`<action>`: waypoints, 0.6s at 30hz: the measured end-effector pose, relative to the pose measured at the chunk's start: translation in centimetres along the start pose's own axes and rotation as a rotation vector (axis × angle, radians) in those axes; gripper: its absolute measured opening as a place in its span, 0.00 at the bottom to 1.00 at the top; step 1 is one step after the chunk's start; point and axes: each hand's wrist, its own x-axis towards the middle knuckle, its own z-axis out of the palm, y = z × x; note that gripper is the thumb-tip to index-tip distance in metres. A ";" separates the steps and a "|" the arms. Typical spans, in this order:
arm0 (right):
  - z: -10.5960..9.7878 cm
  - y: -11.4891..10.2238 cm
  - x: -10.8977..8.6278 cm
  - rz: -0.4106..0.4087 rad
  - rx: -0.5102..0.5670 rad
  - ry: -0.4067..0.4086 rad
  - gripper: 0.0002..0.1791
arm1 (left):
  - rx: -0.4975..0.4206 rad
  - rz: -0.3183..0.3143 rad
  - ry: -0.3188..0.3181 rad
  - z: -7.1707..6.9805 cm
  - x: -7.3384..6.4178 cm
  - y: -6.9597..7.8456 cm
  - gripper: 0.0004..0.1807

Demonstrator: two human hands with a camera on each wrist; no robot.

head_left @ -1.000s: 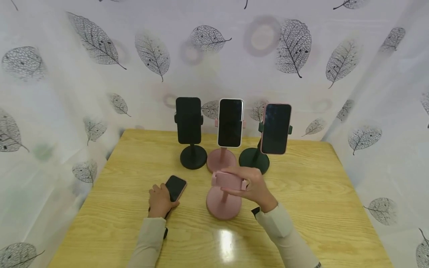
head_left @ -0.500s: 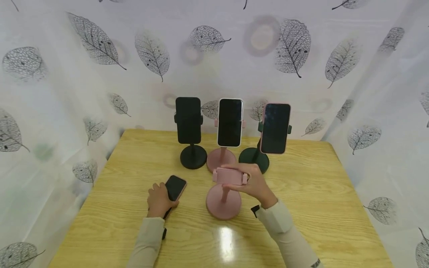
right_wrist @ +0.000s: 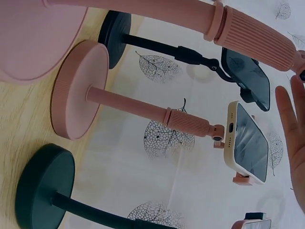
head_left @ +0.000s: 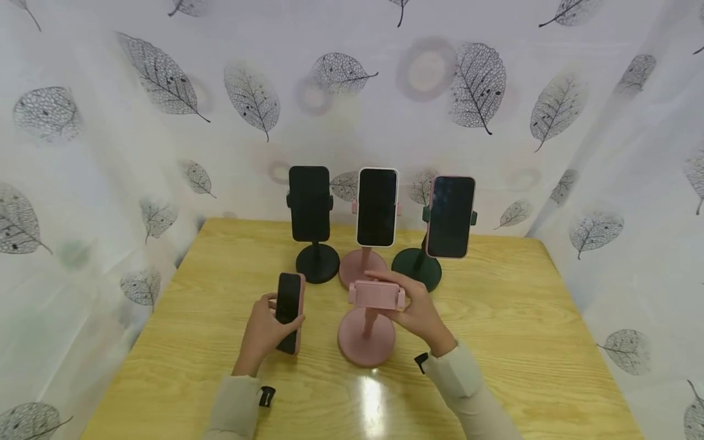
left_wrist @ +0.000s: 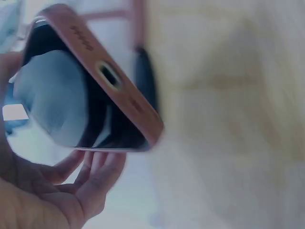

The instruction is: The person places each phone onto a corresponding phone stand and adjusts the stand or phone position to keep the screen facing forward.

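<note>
My left hand grips a phone in a pink case by its sides, thumb on the right and fingers on the left. Raised off the tabletop, the phone has its dark screen towards me; the left wrist view shows the charging port in its case edge. My right hand holds the clamp head of a pink phone stand, fingers along the top and thumb below. That clamp carries no phone. In the right wrist view the right hand's fingers are only partly visible beside the stand's ribbed neck.
Behind stand three phone stands: a black one with a black phone, a pink one with a white-cased phone, and a dark green one with a pink-cased phone. A leaf-print curtain hangs behind the wooden table.
My left hand has lifted the phone from the table and turned it more upright. The right hand has tilted the pink stand's clamp head slightly and stays on it.
</note>
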 end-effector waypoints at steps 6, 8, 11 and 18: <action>0.2 -0.2 0.2 -0.033 0.094 -0.003 0.34 | -0.180 0.024 0.041 -1.0 -2.8 4.3 0.45; 0.2 -0.4 0.2 -0.027 0.116 -0.007 0.32 | -0.174 0.048 0.091 -1.4 -3.7 5.4 0.46; 0.3 -0.8 0.3 0.003 0.103 0.007 0.25 | -0.138 0.095 0.171 -1.9 -4.9 7.0 0.47; 1.4 -1.1 1.2 0.030 0.072 0.044 0.22 | -0.054 0.249 0.317 -2.7 -7.8 11.4 0.50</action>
